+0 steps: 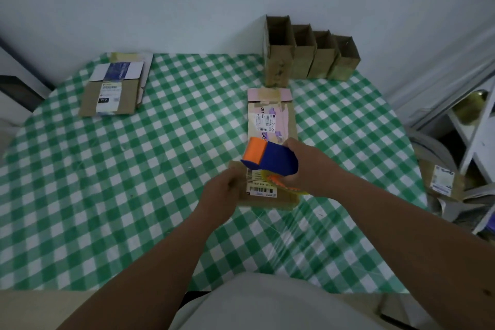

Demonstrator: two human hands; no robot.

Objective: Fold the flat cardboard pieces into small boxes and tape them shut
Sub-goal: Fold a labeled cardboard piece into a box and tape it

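Head view: near the desk [134, 169] centre, the folded box [270, 195] is steadied by the left hand [222, 190], grip curled at its edge, while the tape dispenser [270, 159] is clenched in the right hand [308, 166]; tape is best drawn straight along the seam.

Both forearms bare, no sleeves or jewellery visible; light grey/white garment [267, 303] over torso at bottom.
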